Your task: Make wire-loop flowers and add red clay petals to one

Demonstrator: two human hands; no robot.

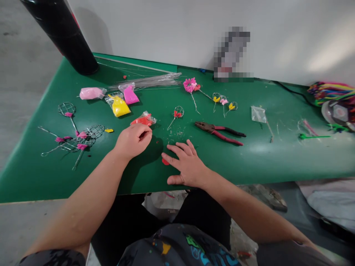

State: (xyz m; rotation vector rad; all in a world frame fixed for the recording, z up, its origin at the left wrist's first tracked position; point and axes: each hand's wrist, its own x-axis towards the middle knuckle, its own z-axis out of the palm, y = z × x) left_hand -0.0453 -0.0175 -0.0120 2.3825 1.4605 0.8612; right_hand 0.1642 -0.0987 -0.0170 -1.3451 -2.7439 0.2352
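My left hand (134, 143) is curled closed over the green table, just in front of a small bag of red clay (144, 119). Whatever its fingers may hold is hidden. My right hand (189, 165) lies with its fingers spread, palm down. One of its fingertips rests on or just over a small red clay piece (165, 162). Beyond my hands lies a small wire racket with a red bow (178, 113). Pliers with red and black handles (219, 132) lie to the right of it.
Bags of yellow (119, 106), magenta (131, 94) and pale pink clay (91, 93) lie at the back left, beside thin wires (155, 80). Several wire rackets with pink bows (82, 135) are piled left. A black cylinder (68, 37) stands at the back-left corner. Colourful pipe cleaners (331, 92) lie far right.
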